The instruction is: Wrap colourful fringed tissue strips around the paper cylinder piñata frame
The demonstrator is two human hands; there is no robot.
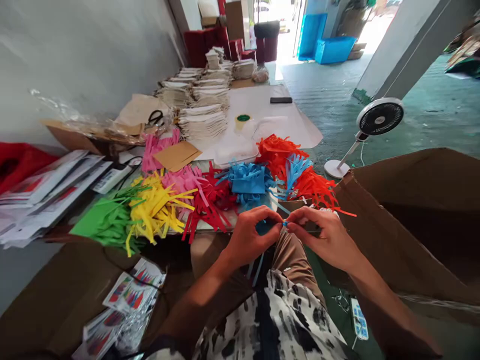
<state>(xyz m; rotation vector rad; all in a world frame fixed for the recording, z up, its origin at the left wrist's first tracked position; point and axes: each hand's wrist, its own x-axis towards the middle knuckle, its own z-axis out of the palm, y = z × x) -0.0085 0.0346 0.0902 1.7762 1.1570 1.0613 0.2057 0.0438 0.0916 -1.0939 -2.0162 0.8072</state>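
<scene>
My left hand (255,232) and my right hand (324,235) meet at the table's front edge, above my lap. Thumb and forefinger of each pinch a small twist of blue paper fringe (285,223) between them. Pale blue strips (258,270) hang below my left hand. Just beyond lies a heap of blue fringe (247,179). Orange-red fringe (313,185), with a light blue bunch (296,170), lies to its right. Leftward are dark red fringe (212,200), pink fringe (187,180), yellow fringe (157,205) and green fringe (108,220).
Stacks of pale paper (202,120) stand farther back, near a roll of tape (243,118) and scissors (155,117). At right are an open cardboard box (408,210) and a white fan (380,117). Printed packets (131,290) lie at lower left; a power strip (359,319) lies on the floor.
</scene>
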